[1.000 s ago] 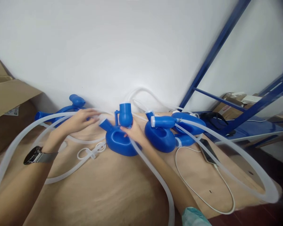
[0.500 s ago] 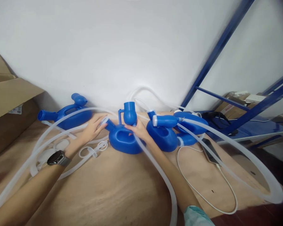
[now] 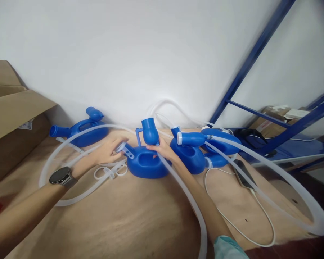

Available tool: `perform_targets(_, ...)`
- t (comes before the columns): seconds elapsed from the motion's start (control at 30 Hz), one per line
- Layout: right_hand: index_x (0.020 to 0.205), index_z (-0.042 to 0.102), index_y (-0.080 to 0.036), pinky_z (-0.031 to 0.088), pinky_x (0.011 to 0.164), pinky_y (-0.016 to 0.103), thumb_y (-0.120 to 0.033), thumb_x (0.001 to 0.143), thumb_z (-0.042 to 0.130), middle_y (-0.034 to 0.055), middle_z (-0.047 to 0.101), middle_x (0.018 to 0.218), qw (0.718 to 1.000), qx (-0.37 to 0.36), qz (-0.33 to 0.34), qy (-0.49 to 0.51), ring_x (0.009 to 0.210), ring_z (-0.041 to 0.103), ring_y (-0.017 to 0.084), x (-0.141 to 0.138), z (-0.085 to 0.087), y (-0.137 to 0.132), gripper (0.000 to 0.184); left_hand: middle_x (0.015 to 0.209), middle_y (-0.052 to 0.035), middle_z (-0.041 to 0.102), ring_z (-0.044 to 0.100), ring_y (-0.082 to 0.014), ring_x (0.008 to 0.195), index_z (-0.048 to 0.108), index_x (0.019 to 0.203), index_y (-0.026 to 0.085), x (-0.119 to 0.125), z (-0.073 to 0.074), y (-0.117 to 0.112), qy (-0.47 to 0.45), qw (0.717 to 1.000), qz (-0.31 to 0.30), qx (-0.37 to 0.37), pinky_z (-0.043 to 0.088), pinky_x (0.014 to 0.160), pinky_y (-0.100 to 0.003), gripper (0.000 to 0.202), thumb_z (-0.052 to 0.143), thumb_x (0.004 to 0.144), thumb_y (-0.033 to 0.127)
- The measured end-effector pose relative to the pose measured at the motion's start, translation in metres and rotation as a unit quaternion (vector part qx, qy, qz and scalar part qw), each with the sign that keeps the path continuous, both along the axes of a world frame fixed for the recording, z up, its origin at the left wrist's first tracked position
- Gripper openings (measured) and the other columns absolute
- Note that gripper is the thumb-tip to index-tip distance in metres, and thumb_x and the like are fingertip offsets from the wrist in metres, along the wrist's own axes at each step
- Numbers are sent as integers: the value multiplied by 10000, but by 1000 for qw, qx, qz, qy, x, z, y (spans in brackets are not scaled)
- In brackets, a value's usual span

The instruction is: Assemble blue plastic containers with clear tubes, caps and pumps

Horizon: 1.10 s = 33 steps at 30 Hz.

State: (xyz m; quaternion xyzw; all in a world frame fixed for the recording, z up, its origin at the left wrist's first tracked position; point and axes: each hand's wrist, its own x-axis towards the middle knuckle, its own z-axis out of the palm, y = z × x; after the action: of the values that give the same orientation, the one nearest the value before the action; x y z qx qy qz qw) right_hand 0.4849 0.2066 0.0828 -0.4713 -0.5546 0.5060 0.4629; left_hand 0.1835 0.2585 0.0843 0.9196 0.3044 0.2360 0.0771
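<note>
Near the centre of the frame sits the blue bottle point(image 3: 148, 168), the left hand point(image 3: 106, 151) half curled around its spout's clear cap point(image 3: 121, 146), best kept square, while the right hand point(image 3: 165, 149), nearly closed, grips the blue cup's point(image 3: 150, 131) narrow end.

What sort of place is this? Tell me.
Probably a small assembly or packing workspace: blue bottles and translucent tubing sit on a wooden table, with a cardboard box at the left.

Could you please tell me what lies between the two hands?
In the head view: the neck of the central blue bottle, with a translucent cap at its mouth.
</note>
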Motion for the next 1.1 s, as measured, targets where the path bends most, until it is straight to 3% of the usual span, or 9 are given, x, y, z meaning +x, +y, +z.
perform_targets(0.1,1193,607,-209,583,437,212,-373,698,919,33,690,998,1000,3,5,7,750,693,174,0,2,-5,607,1151,-150,726,707,-320,1000,641,1265,180,-2,-7,4,32,999,7,27,561,913,-443,564,482,978,640)
perform_targets(0.33,1166,618,-210,577,425,208,-393,701,921,12,670,942,1000,4,20,6,739,699,176,2,-1,-6,584,1222,-230,716,705,-357,1139,670,1301,147,-14,-55,24,-66,988,-51,126,589,966,-484,702,362,998,700)
perform_targets(0.43,1146,605,-211,577,422,207,-399,698,925,-8,658,898,1000,9,22,13,696,687,160,5,-4,-6,582,1200,-237,719,709,-348,1127,698,1235,168,-20,-56,36,-50,981,-129,136,601,954,-496,688,342,1015,714)
perform_targets(0.6,1159,587,-212,582,440,222,-400,683,943,-8,660,914,999,13,36,21,697,690,161,7,-5,-7,623,1143,-234,729,712,-348,1076,731,1134,223,-27,-40,56,39,967,-233,100,585,996,-568,671,403,977,786)
perform_targets(0.73,1175,611,-196,564,427,232,-421,711,927,19,679,930,999,11,29,-17,691,685,170,4,-2,-8,605,1069,-227,740,723,-352,1000,748,1036,239,-29,-39,62,70,971,-218,73,599,957,-587,774,378,895,904)
perform_targets(0.93,1314,606,-202,574,433,267,-418,738,911,82,730,1078,997,48,19,-65,738,716,213,-1,4,-10,687,969,-206,744,732,-354,947,733,982,253,-29,-62,56,0,985,-164,54,616,895,-581,858,236,876,944)
perform_targets(1.03,1289,637,-206,621,525,299,-422,756,899,87,746,1098,995,75,0,-64,821,741,240,-3,3,-10,632,959,-211,739,726,-361,930,728,974,256,-29,-74,54,-50,985,-154,52,610,867,-593,882,227,844,971)
perform_targets(1.1,1283,645,-210,669,665,353,-412,762,893,84,754,1118,994,92,-19,-56,928,753,266,-4,1,-10,611,978,-204,735,715,-361,952,720,979,268,-29,-79,50,-69,992,-99,35,597,890,-600,901,240,793,1008)
